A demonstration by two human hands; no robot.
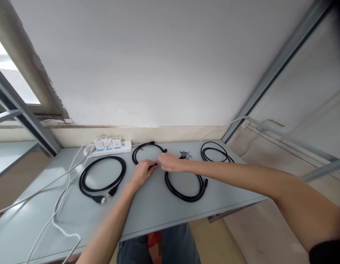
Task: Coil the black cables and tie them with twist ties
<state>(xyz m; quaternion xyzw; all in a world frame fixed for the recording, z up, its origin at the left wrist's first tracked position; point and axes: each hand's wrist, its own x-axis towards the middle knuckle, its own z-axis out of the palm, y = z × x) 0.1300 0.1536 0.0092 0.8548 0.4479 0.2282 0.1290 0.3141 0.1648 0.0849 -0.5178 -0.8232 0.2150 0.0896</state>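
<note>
A black cable [135,152] lies in a loop at the back middle of the grey table, one end pointing toward the wall. My left hand [143,171] is closed on the near side of this loop. Right beside it, my right hand [169,162] pinches the same stretch of cable, its fingertips partly hidden. Another coiled black cable [183,198] rests just below my right wrist. To the left is a thicker black cable coil [102,190] with plug ends facing front. Short black ties [186,154] lie in a small pile behind my right forearm.
A white power strip [112,148] with plugged-in adapters stands at the back left, and white cords [68,187] trail across the left side. A thin black cable coil [212,147] lies at the back right. Metal posts [26,128] flank the grey table [147,220].
</note>
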